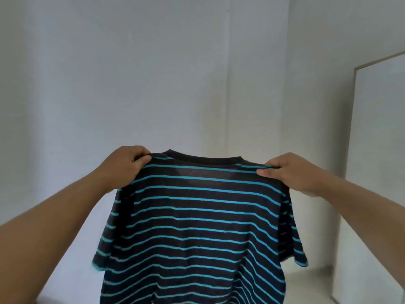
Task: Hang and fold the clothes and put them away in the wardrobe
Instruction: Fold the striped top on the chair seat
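Head view: we find the shirt (197, 216) hanging lengthwise downward, left hand (126, 164) and right hand (291, 172) apart, each pinching a shoulder equally near; the hem is out of frame, probably unsupported.

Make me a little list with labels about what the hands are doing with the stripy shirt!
shirt: dark T-shirt with turquoise stripes, held up in the air, hanging down
left hand: left hand pinches the shirt's left shoulder
right hand: right hand pinches the shirt's right shoulder
collar: dark collar at the top, between the hands
hanger: none in view
behind: pale wall; a white panel leans on the right
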